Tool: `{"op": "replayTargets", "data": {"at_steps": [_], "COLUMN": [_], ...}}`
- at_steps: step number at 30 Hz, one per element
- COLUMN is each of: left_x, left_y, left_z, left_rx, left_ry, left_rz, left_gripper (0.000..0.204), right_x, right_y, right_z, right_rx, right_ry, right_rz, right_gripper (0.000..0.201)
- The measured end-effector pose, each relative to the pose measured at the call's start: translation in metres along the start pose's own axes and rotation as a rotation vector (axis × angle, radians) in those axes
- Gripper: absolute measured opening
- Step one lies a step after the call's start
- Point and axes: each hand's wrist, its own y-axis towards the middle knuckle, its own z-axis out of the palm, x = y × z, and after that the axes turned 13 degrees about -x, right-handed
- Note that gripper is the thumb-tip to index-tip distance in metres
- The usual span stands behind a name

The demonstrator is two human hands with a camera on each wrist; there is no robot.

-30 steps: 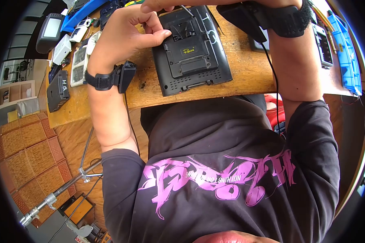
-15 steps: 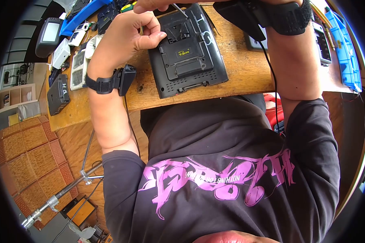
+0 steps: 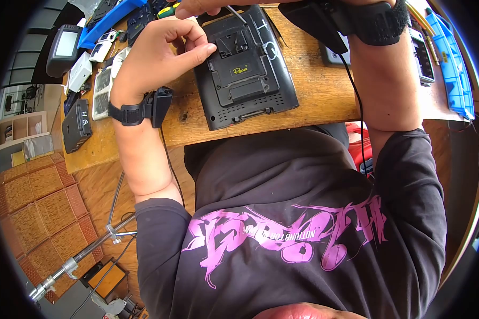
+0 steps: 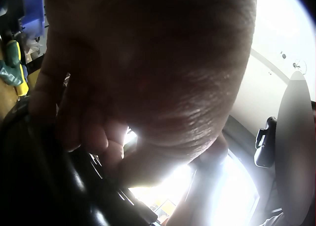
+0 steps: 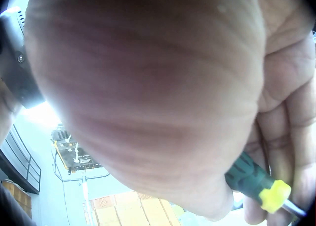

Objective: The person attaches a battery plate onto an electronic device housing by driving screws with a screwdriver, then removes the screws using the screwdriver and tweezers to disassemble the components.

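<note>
A black monitor (image 3: 282, 87) lies back side up on the bench, showing a battery plate (image 3: 239, 70) lettered "Rolux" and white hand-drawn marks. My left hand (image 3: 157, 61) grips its left edge, thumb and curled fingers meeting there; in the left wrist view the fingertips (image 4: 96, 139) press against the glossy black edge. At the top of the head view my right hand (image 3: 210, 6) is mostly cut off. It holds a screwdriver (image 5: 252, 179) with a green and yellow handle, whose metal shaft (image 3: 236, 15) slants down over the monitor's far part. The tip is hard to make out.
A second green and yellow screwdriver (image 3: 167, 10) lies at the far left. White boxes (image 3: 81, 70), a black battery plate (image 3: 77, 125) and a blue tray (image 3: 114, 20) crowd the left side. A blue rack (image 3: 452, 66) stands right. Wrist cables hang beside both arms.
The monitor has shifted slightly left and toward the body, my left hand moving along with it. The left wrist has tipped a little; the right hand has edged slightly left.
</note>
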Motion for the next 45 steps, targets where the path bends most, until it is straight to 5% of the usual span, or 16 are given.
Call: {"op": "replayTargets", "data": {"at_steps": [7,22,24,37,45], "left_x": [-0.003,0.000,0.000,-0.006,0.001], "left_y": [0.000,0.001,0.001,-0.001,-0.003], "left_z": [-0.002,0.004,0.004,0.006,0.006], "left_rx": [0.021,0.039,0.040,0.015,-0.005], "left_ry": [-0.004,-0.037,-0.032,-0.028,-0.059], "left_rz": [0.060,-0.009,0.003,-0.027,0.045], "left_gripper": [0.015,0.018,0.019,0.020,0.017], "right_x": [0.007,0.000,-0.010,0.005,-0.004], "right_y": [-0.007,0.005,0.004,-0.004,0.001], "right_z": [0.014,0.017,0.012,0.019,0.014], "right_rx": [-0.118,-0.014,0.000,-0.059,0.067], "right_ry": [-0.132,-0.136,-0.059,-0.115,0.074], "right_rz": [-0.003,0.086,-0.069,-0.033,0.008], "right_gripper": [0.043,0.044,0.044,0.042,0.033]}}
